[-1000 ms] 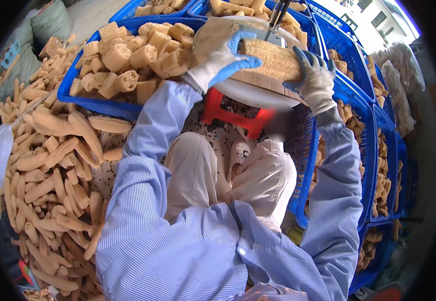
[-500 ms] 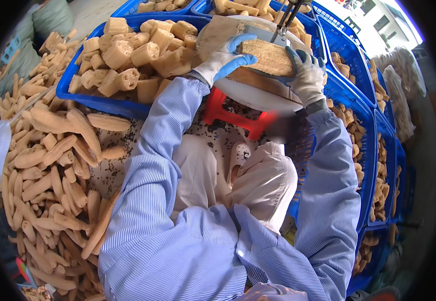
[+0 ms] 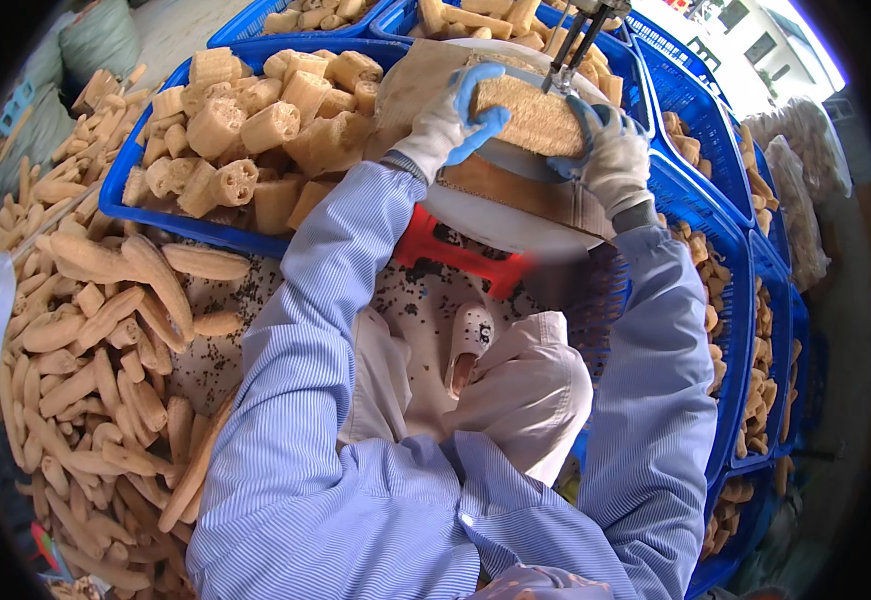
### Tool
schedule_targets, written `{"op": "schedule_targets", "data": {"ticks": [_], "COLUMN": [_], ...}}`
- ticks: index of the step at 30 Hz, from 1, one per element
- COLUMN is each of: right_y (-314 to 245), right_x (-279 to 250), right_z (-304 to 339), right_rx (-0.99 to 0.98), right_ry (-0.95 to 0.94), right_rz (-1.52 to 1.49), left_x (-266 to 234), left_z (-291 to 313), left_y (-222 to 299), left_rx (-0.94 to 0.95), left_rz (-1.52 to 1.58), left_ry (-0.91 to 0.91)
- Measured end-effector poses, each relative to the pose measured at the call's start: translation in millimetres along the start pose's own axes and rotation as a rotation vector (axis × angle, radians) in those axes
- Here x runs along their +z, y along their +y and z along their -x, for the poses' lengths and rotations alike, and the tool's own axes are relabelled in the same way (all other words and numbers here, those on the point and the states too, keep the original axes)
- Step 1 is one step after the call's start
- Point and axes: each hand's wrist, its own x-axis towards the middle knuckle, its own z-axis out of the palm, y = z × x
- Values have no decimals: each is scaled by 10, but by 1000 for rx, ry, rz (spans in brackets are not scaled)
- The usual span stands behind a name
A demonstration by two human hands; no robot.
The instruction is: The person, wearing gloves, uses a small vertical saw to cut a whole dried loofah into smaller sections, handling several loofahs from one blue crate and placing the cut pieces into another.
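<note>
Between my two gloved hands is a short tan loofah piece (image 3: 528,117), lying lengthwise on a round work surface (image 3: 500,225). My left hand (image 3: 452,118), in a white glove with blue fingertips, grips its left end, thumb and fingers apart around it. My right hand (image 3: 610,150) is closed on the right end, in the same kind of glove. Just behind the piece stand the dark metal rods of a machine (image 3: 573,55), close to my right fingertips. Whether they touch the loofah, I cannot tell.
A blue crate of cut loofah chunks (image 3: 195,228) stands to the left of the work surface. More blue crates (image 3: 690,190) line the right and back. Whole loofahs (image 3: 85,380) are heaped at the left. A red stool (image 3: 465,262) sits below the work surface.
The view has shifted slightly, so the crates appear a little farther left. Both hands still hold the loofah piece, which has tilted slightly against the machine rods.
</note>
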Motion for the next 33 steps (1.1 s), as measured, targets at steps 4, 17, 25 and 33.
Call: {"op": "schedule_targets", "data": {"ticks": [4,17,25,33], "right_y": [37,593,360,552], "right_x": [-68,404,457,306], "right_z": [-176,-897,-1085,-157], "right_rx": [54,134,-36,-76], "right_ry": [-152,-485,-438,-14], "right_rz": [-82,-252,-416,-107], "left_x": [106,160,-131,-1284], "left_z": [-114,-619,-688,-341], "left_y": [-143,-360,-584,-149], "left_rx": [-50,-600,-490,-667], "left_rz": [-84,-215,-292,573], "left_ry": [95,-83,-7,625]}}
